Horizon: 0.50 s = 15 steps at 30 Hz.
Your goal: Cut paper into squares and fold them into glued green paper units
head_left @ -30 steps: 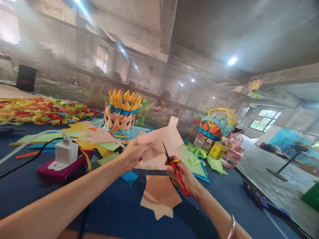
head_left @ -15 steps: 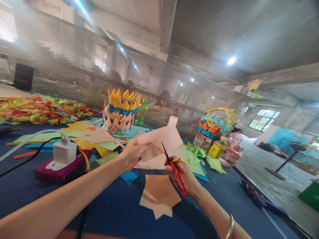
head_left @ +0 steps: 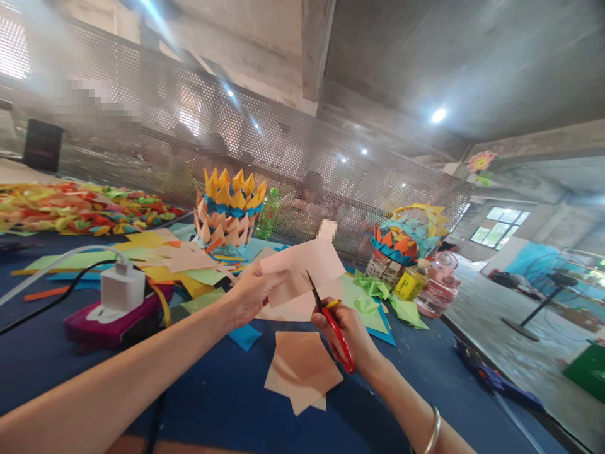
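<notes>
My left hand pinches the left end of a pale pink sheet of paper, held up over the table. In my right hand is a pair of red-handled scissors, its dark blades pointing up and left against the paper's lower right part. Whether the blades are parted is hard to make out. Below the hands, several peach paper squares lie in an overlapping stack on the dark blue tabletop. More pale paper shows behind and under the held sheet.
A folded-paper basket stands beyond my left hand, near a green bottle. At left are a purple power strip with a white plug and a heap of folded paper pieces. Rightward sit another basket, bottles and a glue gun.
Hardly anything differs. The view has shifted very slightly; both hands, the paper and the scissors keep nearly the same places.
</notes>
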### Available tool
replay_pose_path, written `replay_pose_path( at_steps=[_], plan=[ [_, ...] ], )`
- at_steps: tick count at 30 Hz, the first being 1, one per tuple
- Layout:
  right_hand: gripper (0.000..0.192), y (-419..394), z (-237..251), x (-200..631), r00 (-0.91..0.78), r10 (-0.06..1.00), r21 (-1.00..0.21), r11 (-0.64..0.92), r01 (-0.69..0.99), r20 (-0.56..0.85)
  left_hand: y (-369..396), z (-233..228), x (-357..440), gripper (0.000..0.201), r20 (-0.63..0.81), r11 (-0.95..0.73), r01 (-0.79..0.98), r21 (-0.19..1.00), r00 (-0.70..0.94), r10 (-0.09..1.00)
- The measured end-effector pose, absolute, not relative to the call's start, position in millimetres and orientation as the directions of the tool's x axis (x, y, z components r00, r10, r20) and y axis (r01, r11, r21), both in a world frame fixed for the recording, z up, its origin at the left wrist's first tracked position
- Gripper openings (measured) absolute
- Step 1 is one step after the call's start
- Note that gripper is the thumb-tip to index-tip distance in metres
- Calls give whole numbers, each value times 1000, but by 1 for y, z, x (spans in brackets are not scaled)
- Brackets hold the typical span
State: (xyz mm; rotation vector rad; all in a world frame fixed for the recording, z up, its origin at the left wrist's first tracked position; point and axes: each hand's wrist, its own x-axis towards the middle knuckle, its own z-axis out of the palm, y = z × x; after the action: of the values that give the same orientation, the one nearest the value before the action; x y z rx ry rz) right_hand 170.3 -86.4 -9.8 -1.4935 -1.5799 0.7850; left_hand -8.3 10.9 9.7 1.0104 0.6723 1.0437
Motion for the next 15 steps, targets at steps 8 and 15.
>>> replay_pose_path(
  at_steps=[8, 15],
  plan=[
    [31, -84, -15, 172, 82, 985, -859, 91, 504, 152, 10, 11, -7, 29, -26, 175, -367, 914, 375, 927],
    [30, -86, -9, 167, 63, 981, -855, 127, 503, 183, 10, 9, -9, 40, 35, 122, -353, 928, 406, 913]
  ],
)
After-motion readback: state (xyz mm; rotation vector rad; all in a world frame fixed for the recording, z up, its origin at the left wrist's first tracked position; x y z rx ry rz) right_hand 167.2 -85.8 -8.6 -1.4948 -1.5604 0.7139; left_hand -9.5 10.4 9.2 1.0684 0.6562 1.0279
